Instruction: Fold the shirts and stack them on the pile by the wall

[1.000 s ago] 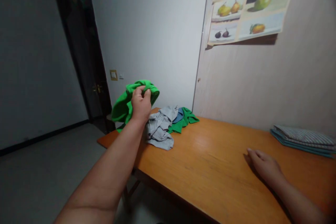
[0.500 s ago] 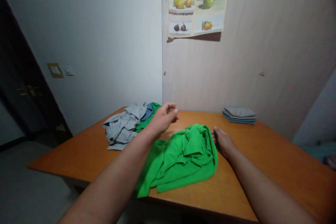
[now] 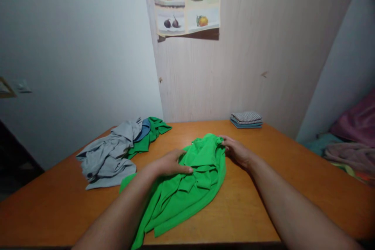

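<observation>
Head view shows the bright green garment (image 3: pixel 190 195) crumpled on the desk (image 3: pixel 246 211), right hand (image 3: pixel 238 151) pinching its far edge, left hand (image 3: pixel 166 164) on it with thumb and fingers apart, while one cloth stack (image 3: pixel 246 120) looks already folded and the grey garment (image 3: pixel 109 152) not yet.

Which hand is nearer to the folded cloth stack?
Right. The right hand is in front of the folded cloth stack, touching the bright green garment; the left hand is farther left, also on it.

bright green garment (image 3: pixel 187 199) | crumpled, creased | on table (image 3: pixel 243 215), reaching front edge
</observation>
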The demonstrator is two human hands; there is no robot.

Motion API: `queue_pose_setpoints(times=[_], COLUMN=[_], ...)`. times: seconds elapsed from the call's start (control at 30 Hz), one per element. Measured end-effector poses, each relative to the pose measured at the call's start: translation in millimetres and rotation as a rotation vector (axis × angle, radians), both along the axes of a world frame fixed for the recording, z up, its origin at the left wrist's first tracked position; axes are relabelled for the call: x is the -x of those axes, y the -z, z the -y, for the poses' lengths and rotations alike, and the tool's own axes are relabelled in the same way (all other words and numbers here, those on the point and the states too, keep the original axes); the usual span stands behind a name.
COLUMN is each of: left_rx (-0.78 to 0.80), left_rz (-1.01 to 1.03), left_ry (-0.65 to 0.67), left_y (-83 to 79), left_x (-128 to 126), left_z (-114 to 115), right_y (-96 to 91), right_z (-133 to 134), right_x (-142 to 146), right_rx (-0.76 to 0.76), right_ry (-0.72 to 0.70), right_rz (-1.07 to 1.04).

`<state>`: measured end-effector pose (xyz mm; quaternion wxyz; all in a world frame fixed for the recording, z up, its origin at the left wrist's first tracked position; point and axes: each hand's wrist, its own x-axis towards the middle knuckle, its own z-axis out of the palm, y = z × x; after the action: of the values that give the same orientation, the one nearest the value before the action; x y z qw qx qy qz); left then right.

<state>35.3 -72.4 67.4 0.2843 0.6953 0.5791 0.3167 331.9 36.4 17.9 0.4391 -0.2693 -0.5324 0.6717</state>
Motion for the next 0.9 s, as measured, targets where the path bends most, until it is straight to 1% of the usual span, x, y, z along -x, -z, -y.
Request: queue_pose_setpoints(times=[0.07, 0.1, 0.17, 0.23, 0.3, 0.37, 0.43, 0.5, 0.6, 0.67, 0.73, 0.83, 0.9], left_rx=[-0.016, -0.021, -0.025, -0.003, 0.022, 0.048, 0.079, 0.130, 0.169, 0.184, 0.209, 0.234, 0.161], left_rz=[0.025, 0.052, 0.107, 0.253, 0.516, 0.764, 0.889, 0.973, 1.086, 1.153, 1.194, 1.151, 1.033], left_ry=[0.020, 0.036, 0.077, 0.079, 0.003, -0.130, -0.248, -0.315, -0.344, -0.359, -0.388, -0.472, -0.586], left_y=[6.8, 9.2, 11.8, 11.9, 10.9, 9.8, 8.5, 6.0, -0.7, -4.6, -5.1, 1.3, 7.0], left_x=[-6.3, -9.8, -16.2, -19.7, -18.5, -13.0, -5.8, 0.7, 7.1, 9.9, 12.9, 17.9, 20.3], left_z=[-6.2, -9.2, -14.0, -16.7, -18.5, -20.6, -23.4, -25.9, -27.0, -26.3, -25.7, -26.8, -27.6], right_y=[-4.8, -6.1, -7.1, -7.5, -9.1, -12.3, -16.8, -21.6, -28.0, -30.9, -32.3, -32.8, -32.9], right_z=[7.5, 9.7, 10.2, 5.8, -0.3, -4.4, -4.1, 0.9, 13.9, 23.0, 30.5, 37.4, 39.0], right_x=[1.6, 2.9, 5.0, 4.8, 2.5, 0.2, 0.3, 3.4, 10.5, 14.2, 16.2, 17.8, 19.2], right_rx=[0.000, -0.004, -0.006, 0.031, 0.086, 0.142, 0.200, 0.263, 0.322, 0.368, 0.413, 0.442, 0.438], right_ry=[-0.102, -0.114, -0.062, 0.023, 0.088, 0.101, 0.068, 0.003, -0.120, -0.218, -0.299, -0.342, -0.328], right_rz=[-0.017, -0.010, 0.005, -0.025, -0.083, -0.133, -0.178, -0.232, -0.276, -0.272, -0.250, -0.212, -0.196])
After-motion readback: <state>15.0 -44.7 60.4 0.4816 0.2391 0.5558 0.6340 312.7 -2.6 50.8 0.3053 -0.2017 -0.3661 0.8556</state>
